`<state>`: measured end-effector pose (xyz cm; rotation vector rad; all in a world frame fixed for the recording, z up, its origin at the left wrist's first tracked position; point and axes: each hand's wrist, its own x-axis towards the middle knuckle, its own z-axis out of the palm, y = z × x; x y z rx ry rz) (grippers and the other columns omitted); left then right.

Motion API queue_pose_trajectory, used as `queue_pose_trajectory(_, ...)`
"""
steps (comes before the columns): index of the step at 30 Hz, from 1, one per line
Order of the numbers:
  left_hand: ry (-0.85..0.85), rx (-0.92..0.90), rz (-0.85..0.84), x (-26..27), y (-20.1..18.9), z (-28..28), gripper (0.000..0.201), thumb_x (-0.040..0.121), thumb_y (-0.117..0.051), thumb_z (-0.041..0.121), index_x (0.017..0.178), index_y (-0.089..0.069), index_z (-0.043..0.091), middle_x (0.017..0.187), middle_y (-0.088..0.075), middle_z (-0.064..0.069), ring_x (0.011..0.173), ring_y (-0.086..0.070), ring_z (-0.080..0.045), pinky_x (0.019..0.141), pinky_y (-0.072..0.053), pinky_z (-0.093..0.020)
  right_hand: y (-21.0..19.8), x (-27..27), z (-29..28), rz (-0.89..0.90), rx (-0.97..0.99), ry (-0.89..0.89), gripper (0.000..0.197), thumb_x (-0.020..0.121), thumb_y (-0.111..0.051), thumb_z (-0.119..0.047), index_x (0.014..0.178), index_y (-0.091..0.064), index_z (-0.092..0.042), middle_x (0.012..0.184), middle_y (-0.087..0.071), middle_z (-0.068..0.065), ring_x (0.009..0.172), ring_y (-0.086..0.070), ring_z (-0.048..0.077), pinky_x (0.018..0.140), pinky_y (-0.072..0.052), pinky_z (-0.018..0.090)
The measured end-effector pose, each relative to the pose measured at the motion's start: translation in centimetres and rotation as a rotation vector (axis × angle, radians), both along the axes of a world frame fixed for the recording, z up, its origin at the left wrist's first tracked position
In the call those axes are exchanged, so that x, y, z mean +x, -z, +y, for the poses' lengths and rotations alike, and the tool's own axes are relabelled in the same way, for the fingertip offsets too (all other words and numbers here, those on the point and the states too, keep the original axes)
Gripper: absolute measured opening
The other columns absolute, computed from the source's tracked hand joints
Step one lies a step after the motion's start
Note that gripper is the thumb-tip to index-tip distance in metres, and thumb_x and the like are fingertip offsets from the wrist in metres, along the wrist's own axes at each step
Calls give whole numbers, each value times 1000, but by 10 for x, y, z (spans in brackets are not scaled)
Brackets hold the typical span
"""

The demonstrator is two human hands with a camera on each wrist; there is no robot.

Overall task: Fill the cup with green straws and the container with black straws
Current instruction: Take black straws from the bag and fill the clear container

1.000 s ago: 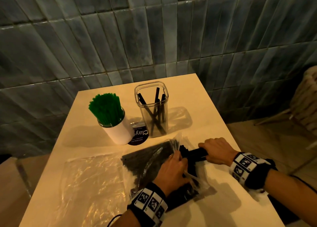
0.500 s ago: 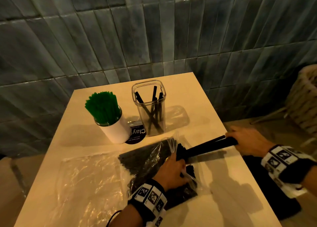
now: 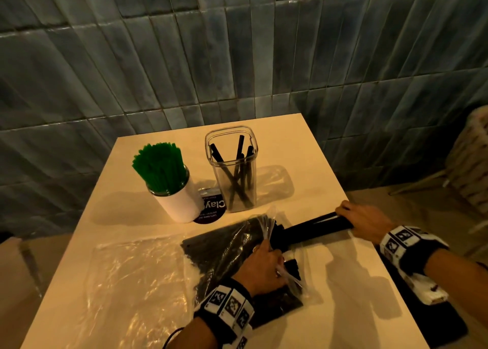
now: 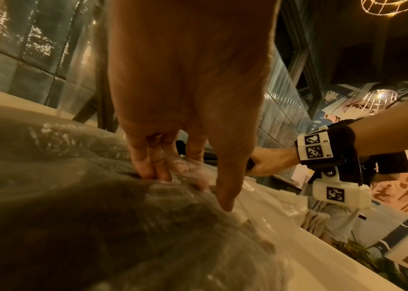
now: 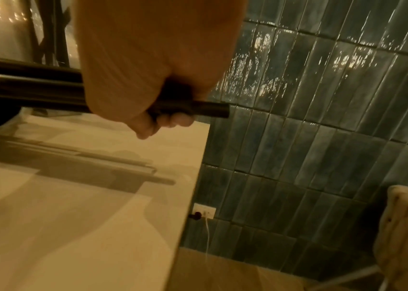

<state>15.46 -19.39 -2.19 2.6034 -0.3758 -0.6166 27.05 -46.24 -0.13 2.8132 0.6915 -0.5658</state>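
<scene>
Plastic from an emptied bag (image 3: 137,282) is lying flat on the worktop (image 3: 303,164), left of the container (image 3: 231,169), which serves as the landmark. Also left of the container, the white cup (image 3: 175,198) is standing packed with green straws (image 3: 158,168), so that half of the task is looking finished. Inside the container only a few black straws are leaning loosely, leaving plenty of room.

In front of the container, the left hand (image 3: 264,267) is pressing down on the bag of black straws (image 3: 227,248), its grip pinching the clear film at the bag's mouth; the left wrist view shows the fingertips (image 4: 153,173) pushing into the plastic.

To the front-right of the container, the right hand (image 3: 367,223) is curling its grip tightly around one end of a bundle of black straws (image 3: 314,228). Compared with a second ago, this hand is sitting much farther right, at the worktop's edge, and the bundle is now drawn nearly clear of the bag, though its far end is still at the opening. That suggests the pull-out is almost done, and lifting the bundle over into the container is likely next.
</scene>
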Motion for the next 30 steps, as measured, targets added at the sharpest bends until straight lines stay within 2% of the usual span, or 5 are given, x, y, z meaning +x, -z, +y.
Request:
queue_pose_trajectory(7,-1,18,54,0,-6,0,38,81,-67,39,109,-55,17,129,-35,-7,116,-43,-26,98,-43,-37,-53,8,-50,-176,-117,161,50,93,-44,-29,140,-30,-26,141,-37,-1,112,-57,15,89,-49,29)
queue_pose_trajectory(11,72,172,92,-7,-24,-7,71,73,-75,42,131,-40,22,143,-22,-7,128,-34,-31,105,-37,-46,-81,3,-32,-218,-154,90,46,93,-45,-32,137,-34,-28,136,-39,-4,107,-58,12,81,-49,27)
queue_pose_trajectory(19,-180,131,-680,4,-83,-24,85,58,-79,51,128,-39,25,128,-47,-8,118,-49,-30,92,-46,-44,-100,-39,70,-237,-4,-164,45,87,-48,-13,130,-43,-25,126,-47,0,103,-60,24,70,-46,35)
queue_pose_trajectory(22,-263,205,-464,14,-85,-4,78,71,-70,50,134,-33,24,132,-49,-7,125,-46,-29,103,-35,-42,-104,-50,98,-220,36,-241,44,86,-48,-13,128,-41,-23,126,-46,3,102,-60,28,71,-44,35)
queue_pose_trajectory(30,-322,186,-294,9,-65,43,34,90,-48,37,121,-43,24,107,-65,-5,100,-60,-27,79,-45,-37,-106,-41,100,-201,340,-167,61,78,-62,-58,131,-42,-36,150,-23,-9,116,-50,17,94,-39,29)
